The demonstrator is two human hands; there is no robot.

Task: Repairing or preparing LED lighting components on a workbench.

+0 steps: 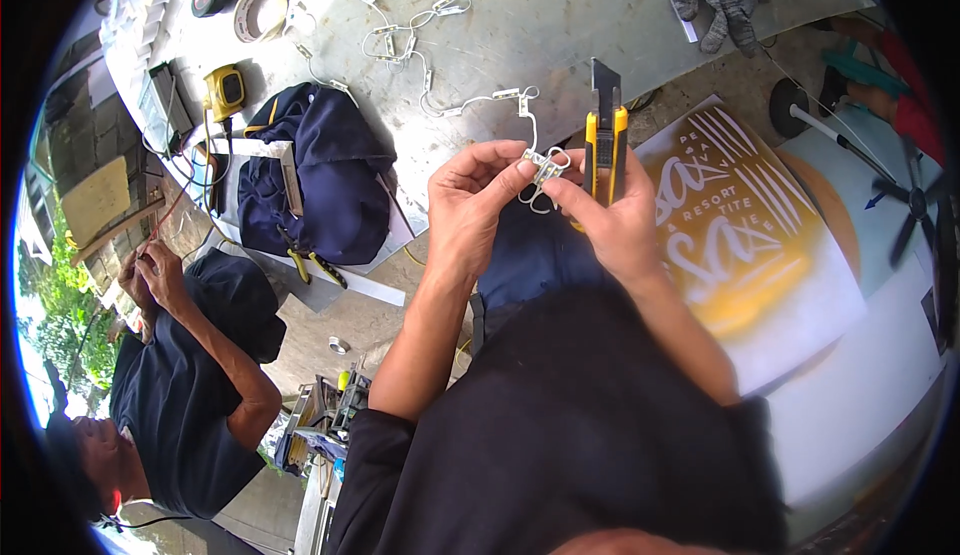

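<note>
My left hand (468,200) is closed, its thumb and fingers pinching a small bunch of white LED modules (543,167) joined by looped white wire. From the bunch, the rest of the LED string (428,81) runs up and lies in loose curves over the metal tabletop (560,35). My right hand (622,220) is wrapped round a yellow and black utility knife (605,140), its dark blade pointing up, away from me. The right thumb and fingertips meet the bunch from the other side. Part of the knife's handle is hidden by the hand.
Dark blue cloth (330,170), a tape measure (225,90) and a tape roll (262,13) lie left. A co-worker (190,385) sits there, hands on a thin wire. Right are a printed stencil board (760,245), grey gloves (715,0) and a black fan (915,200).
</note>
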